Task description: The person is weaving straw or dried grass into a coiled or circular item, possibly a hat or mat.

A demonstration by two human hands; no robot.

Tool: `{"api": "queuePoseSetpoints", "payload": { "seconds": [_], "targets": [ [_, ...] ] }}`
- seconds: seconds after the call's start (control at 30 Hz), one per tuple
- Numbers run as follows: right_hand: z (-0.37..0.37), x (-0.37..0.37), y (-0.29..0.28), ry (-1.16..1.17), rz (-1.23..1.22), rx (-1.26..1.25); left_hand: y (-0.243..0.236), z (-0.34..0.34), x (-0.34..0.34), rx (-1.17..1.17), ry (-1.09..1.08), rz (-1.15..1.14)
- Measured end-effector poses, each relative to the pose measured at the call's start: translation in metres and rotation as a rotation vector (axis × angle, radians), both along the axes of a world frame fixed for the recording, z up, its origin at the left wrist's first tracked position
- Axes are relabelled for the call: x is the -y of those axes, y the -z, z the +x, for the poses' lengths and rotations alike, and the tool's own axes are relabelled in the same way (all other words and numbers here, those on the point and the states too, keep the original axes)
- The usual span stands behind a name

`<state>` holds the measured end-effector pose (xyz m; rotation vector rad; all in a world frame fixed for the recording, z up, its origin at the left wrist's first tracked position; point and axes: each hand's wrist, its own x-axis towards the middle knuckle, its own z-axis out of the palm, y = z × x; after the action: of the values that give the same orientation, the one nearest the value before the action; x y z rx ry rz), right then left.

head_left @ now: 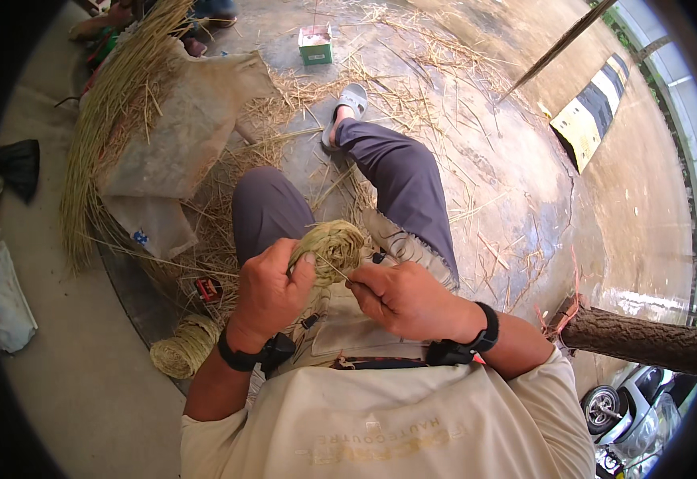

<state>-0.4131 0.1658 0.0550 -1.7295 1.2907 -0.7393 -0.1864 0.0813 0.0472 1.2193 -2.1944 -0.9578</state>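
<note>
My left hand [275, 287] grips a coiled, plaited bundle of pale green straw [328, 242] above my lap, thumb pressed on its near side. Just to the right, my right hand [388, 297] is closed, pinching a thin strand [334, 268] that runs to the coil; whether it is straw or something else I cannot tell. A cloth [340, 327] lies across my lap under both hands. Down at the left, a larger roll of woven straw [179, 351] rests beside a small red and black object [209, 289].
Long straw [85, 191] and sacking [181, 112] lie left, with part of another person [197, 24] beyond. A green box [315, 49] stands ahead among loose stalks. Right are a striped board [588, 116], a log [635, 339] and a scooter [635, 407]. Bags [9, 295] lie far left.
</note>
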Motion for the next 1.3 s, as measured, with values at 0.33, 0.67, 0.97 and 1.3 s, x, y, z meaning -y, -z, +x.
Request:
{"api": "queuePoseSetpoints", "payload": {
  "seconds": [0.33,0.67,0.97,1.3],
  "targets": [
    [0.009,0.03,0.008,-0.017,0.048,0.049,0.0,-0.004,-0.002,0.082,0.061,-0.212],
    [-0.005,0.031,-0.012,-0.02,-0.036,-0.087,-0.013,-0.011,0.011,0.146,0.2,-0.409],
    [-0.002,0.063,-0.005,-0.002,-0.28,-0.149,-0.005,-0.015,-0.009,0.208,0.353,-0.52],
    [-0.003,0.051,0.0,-0.047,0.093,0.322,-0.021,-0.008,-0.013,0.163,0.423,-0.533]
  ]
}}
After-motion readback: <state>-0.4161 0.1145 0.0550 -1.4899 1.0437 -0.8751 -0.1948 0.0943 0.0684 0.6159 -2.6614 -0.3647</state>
